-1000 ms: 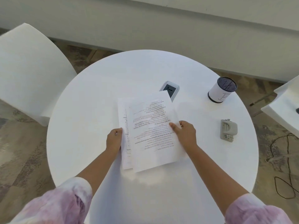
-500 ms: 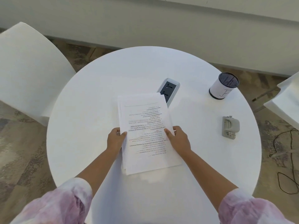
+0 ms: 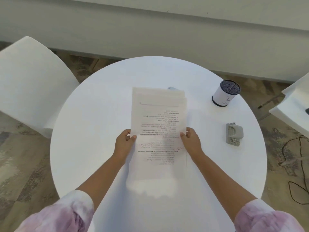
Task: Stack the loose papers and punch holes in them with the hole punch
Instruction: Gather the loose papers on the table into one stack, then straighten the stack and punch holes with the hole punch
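A stack of printed papers [image 3: 158, 118] stands tilted up off the round white table [image 3: 93, 118], text upside down to me. My left hand [image 3: 124, 144] grips its left edge and my right hand [image 3: 190, 139] grips its right edge, thumbs on the front sheet. The sheets' top edges are slightly uneven. The grey hole punch [image 3: 234, 133] lies on the table to the right of my right hand, apart from the papers.
A white pen cup with a dark mesh rim [image 3: 225, 92] stands at the back right. A small grey device [image 3: 171, 88] peeks out behind the papers. White chairs sit at the left [image 3: 28, 84] and right [image 3: 294, 106]. Black cables [image 3: 299, 158] trail on the floor.
The papers were gathered from a fanned spread on the table into one stack and lifted upright. Both hands shifted to its side edges. The stack now hides most of the grey device.
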Motion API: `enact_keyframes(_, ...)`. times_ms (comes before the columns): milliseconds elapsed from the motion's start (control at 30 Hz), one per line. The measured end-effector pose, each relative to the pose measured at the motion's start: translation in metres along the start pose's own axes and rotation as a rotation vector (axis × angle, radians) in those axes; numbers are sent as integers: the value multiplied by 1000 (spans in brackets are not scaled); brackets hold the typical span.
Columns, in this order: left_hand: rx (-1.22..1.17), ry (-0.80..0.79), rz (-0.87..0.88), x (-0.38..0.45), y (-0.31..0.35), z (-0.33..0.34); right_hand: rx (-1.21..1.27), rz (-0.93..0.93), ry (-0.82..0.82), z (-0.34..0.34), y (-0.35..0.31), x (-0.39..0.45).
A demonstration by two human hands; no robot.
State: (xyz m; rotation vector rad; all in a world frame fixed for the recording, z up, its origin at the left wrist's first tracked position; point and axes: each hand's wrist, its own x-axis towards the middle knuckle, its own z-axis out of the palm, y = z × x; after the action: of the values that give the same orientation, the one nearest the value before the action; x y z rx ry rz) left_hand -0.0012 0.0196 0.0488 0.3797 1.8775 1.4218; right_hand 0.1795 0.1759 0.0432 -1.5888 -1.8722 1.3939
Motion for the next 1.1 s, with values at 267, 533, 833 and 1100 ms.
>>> enact_keyframes(267, -156, -38, 193, 9, 52, -6, 165, -231, 128, -16, -55, -2)
enact_keyframes(533, -190, 16, 283, 10, 70, -6, 250, -389, 119, -21, -75, -11)
enact_keyframes(833, -131, 30, 372, 5, 72, -2, 103, -523, 143, -19, -70, -14)
enact_keyframes(1100, -150, -9, 310, 6, 58, -7, 16, -519, 68, -15, -51, -12)
